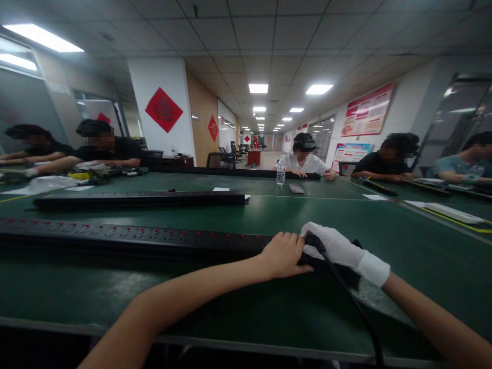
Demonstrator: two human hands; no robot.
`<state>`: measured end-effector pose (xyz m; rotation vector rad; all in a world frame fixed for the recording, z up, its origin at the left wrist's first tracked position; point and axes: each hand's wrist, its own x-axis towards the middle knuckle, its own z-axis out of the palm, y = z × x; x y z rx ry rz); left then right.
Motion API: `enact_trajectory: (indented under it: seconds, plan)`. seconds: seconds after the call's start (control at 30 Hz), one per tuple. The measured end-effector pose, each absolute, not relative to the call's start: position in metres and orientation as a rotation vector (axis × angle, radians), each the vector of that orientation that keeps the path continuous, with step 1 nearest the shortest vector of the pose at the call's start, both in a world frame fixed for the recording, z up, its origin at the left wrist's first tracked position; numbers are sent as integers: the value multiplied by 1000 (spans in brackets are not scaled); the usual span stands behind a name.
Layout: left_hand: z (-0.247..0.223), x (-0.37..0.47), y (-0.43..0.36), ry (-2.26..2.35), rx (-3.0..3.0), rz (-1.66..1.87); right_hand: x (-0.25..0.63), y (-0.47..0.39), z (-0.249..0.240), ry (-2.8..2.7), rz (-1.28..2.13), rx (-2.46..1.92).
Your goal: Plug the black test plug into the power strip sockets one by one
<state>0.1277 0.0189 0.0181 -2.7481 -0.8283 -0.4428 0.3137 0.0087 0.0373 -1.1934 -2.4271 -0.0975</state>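
Note:
A long black power strip [184, 240] with a row of sockets and small red parts lies across the green table before me. Bare, my left hand [282, 254] is wrapped over the strip near its right end, thumb on the near side. Right beside it, my right hand [338, 248] in a white glove grips a black plug [314, 242] at the strip's top. From the plug a black cord [351, 297] runs down past the table's near edge. How far the plug sits in a socket is hidden by my fingers.
Behind it lies a second black strip [154, 200]. A water bottle [281, 171] stands farther back, near a person in a white top [313, 163]. Other people sit left and right. A white strip [453, 212] lies on the right; plastic wrap [49, 183] lies left.

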Motion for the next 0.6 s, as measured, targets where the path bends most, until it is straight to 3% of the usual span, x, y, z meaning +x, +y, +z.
enact_trajectory:
  seconds: [0.2,0.6]
  plan:
    - [29,125,35,-1050,-3028,-414,312,20,43,-2552,-131,-1107]
    - [15,136,17,-914,-2680,-346,312,6,48,-2508,-187,-1185]
